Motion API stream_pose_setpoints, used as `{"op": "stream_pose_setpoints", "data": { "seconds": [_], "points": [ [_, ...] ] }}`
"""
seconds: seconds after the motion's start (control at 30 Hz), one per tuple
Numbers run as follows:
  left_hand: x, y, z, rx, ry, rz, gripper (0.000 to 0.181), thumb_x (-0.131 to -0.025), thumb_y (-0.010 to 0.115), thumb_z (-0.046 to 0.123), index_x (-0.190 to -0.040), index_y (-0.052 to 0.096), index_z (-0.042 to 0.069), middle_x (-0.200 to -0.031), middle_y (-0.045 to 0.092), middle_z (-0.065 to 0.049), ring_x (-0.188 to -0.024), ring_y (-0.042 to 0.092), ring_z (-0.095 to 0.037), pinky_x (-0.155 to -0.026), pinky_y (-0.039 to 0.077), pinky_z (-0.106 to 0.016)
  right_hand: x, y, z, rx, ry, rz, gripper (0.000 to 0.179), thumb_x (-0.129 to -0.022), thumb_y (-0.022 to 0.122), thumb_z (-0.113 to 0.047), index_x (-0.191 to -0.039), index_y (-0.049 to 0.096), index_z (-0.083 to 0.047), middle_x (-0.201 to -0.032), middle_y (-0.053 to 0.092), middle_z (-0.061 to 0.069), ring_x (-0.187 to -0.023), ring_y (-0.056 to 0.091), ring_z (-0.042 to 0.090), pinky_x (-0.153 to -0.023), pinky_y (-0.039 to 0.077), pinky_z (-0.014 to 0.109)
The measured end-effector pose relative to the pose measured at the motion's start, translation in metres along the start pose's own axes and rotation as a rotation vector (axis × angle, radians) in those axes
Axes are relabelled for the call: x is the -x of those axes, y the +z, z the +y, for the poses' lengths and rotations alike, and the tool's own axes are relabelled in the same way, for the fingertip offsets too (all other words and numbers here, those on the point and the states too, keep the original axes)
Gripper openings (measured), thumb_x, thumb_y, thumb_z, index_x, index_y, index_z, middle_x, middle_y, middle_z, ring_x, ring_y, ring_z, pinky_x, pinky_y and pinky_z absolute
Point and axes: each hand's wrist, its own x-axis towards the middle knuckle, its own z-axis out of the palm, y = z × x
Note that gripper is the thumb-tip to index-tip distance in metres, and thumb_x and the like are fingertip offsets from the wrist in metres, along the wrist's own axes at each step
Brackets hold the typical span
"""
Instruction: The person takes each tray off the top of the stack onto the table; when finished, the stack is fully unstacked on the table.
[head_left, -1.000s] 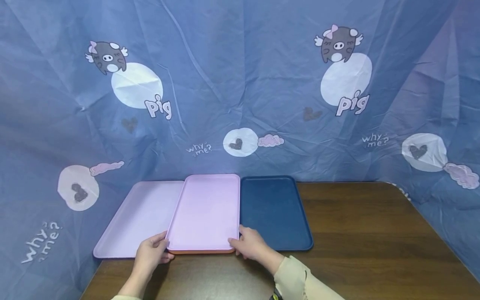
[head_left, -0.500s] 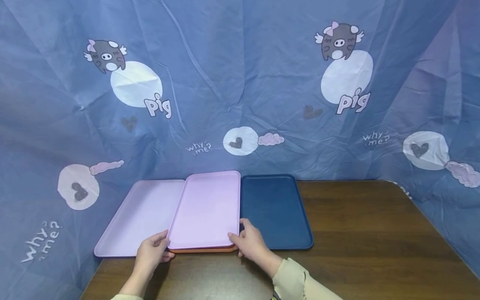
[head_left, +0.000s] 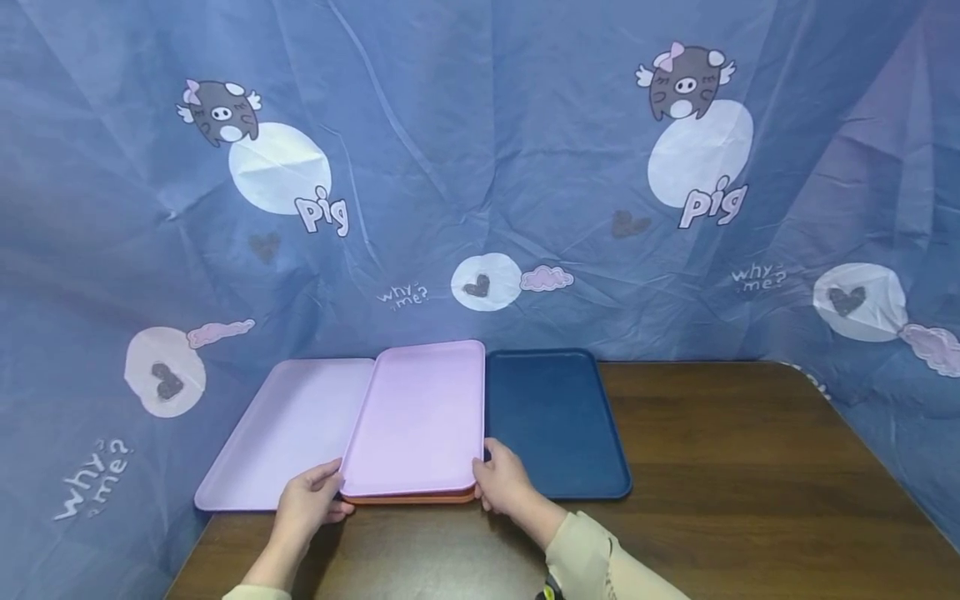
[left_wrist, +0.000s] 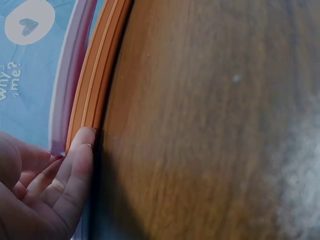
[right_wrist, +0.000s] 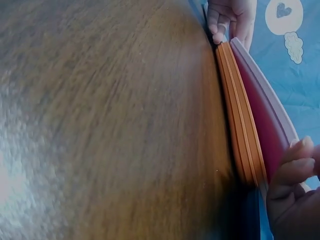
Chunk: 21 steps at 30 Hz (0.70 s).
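A pink tray (head_left: 420, 417) lies over orange trays (head_left: 412, 499) in the head view. The right wrist view shows its near right side raised, with a gap between the pink rim and the orange rims (right_wrist: 239, 107). My right hand (head_left: 506, 479) pinches the pink tray's near right corner. At the near left corner, my left hand (head_left: 306, 502) holds the pink tray's edge with the thumb side. In the left wrist view, other fingers (left_wrist: 75, 185) touch the orange rims. The pink tray hides most of the orange ones.
A pale lavender tray (head_left: 288, 437) lies to the left and a navy tray (head_left: 555, 425) to the right, both beside the stack. Bare wooden table (head_left: 735, 475) extends right. A blue printed curtain (head_left: 495, 183) hangs behind the table's far edge.
The pink tray's near right corner has risen off the orange trays, with my right hand moving up slightly. My left hand stays at the left corner. The head view has shifted slightly.
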Motion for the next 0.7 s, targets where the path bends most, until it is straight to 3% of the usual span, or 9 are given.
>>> {"op": "stream_pose_setpoints", "data": {
  "seconds": [0.13,0.4,0.7],
  "points": [
    [0.0,0.0,0.002,0.004,-0.005,0.002,0.042,-0.108,0.044,0.005,-0.144,0.049,-0.017,-0.116,0.07,-0.037,-0.059,0.073,-0.014,-0.059,0.065,-0.025,0.0,-0.003,-0.001,-0.045,0.017,0.022,0.055,-0.101,0.046,-0.005,-0.15,0.035,0.017,-0.052,0.05,-0.004,-0.035,0.039,0.002,-0.034,0.032,0.014],
    [0.0,0.0,0.003,0.052,-0.003,-0.041,0.048,-0.101,0.056,-0.004,-0.145,0.044,-0.019,-0.14,0.053,-0.04,-0.062,0.073,-0.013,-0.063,0.066,-0.027,-0.001,-0.011,0.001,-0.092,0.036,0.044,0.055,-0.1,0.045,-0.004,-0.151,0.038,0.015,-0.05,0.047,-0.005,-0.037,0.038,0.002,-0.035,0.031,0.014],
    [-0.003,0.002,0.0,0.027,0.028,-0.03,0.049,-0.098,0.057,-0.007,-0.145,0.045,-0.019,-0.139,0.053,-0.041,-0.061,0.073,-0.014,-0.062,0.066,-0.028,0.003,-0.02,0.007,-0.085,-0.003,0.057,0.056,-0.1,0.045,-0.002,-0.15,0.036,0.02,-0.051,0.046,-0.006,-0.042,0.043,0.004,-0.038,0.033,0.014]
  ]
}}
